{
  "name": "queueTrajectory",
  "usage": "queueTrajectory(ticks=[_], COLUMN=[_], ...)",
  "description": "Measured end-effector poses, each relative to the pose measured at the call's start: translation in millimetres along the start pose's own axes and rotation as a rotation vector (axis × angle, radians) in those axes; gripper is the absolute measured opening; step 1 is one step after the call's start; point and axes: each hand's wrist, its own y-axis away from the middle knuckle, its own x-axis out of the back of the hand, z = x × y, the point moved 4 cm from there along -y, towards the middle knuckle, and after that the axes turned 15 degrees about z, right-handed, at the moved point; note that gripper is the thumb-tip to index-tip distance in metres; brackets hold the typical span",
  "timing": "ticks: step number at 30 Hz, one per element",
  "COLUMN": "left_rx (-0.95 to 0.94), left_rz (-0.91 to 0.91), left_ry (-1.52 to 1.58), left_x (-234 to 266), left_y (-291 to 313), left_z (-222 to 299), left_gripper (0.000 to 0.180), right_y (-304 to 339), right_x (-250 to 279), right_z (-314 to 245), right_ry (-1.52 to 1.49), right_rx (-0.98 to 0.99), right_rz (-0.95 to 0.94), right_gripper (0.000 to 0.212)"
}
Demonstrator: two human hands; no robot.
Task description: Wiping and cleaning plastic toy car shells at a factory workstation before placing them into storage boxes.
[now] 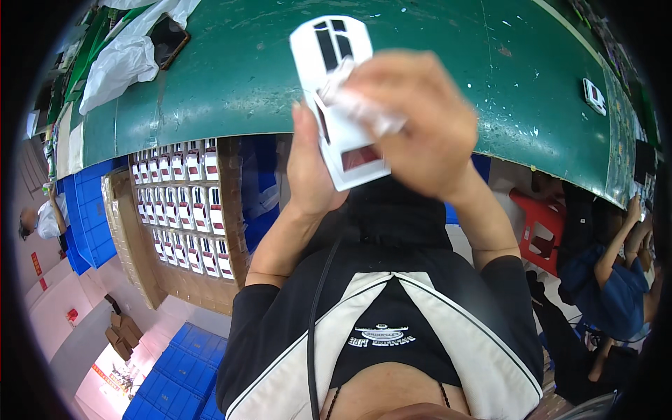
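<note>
A white car-shaped plastic shell (309, 56) with two black stripes and a dark red window is held tilted above the edge of the green table. My left hand (311, 164) grips it from its left side, thumb along the edge. Over its middle is my right hand (430, 122), somewhat blurred, with its fingers closed on a crumpled white cloth (350, 101). The cloth lies against the shell's face and, together with the right hand, hides part of it.
A cardboard box (185, 280) with rows of similar white shells stands below the table's left side. On the green table (231, 70) lie a phone (168, 42), a white plastic bag (122, 70) and another white shell (594, 96). A red stool (539, 231) and co-workers are at right.
</note>
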Motion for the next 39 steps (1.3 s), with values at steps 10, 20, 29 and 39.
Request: queueTrajectory(ticks=[10, 20, 29, 39], left_rx=[0.024, 0.121, 0.243, -0.289], left_rz=[-0.056, -0.025, 0.083, 0.377], left_ry=[-0.106, 0.142, 0.242, -0.086], left_x=[1.7, 8.6, 36.3, 211.3], left_y=[-6.7, -3.5, 1.3, 94.9], left_z=[4.2, 15.9, 28.8, 175.4], left_gripper=[0.058, 0.056, 0.054, 0.041], right_y=[-11.2, 0.3, -8.0, 17.8], right_x=[4.7, -15.9, -48.3, -27.3], right_z=[13.1, -21.7, 1.8, 81.7], right_ry=[0.126, 0.083, 0.084, 0.396], right_rx=[-0.115, 0.1, -0.113, -0.275], right_rz=[0.011, -0.198, -0.379, -0.299], right_gripper=[0.013, 0.022, 0.017, 0.022])
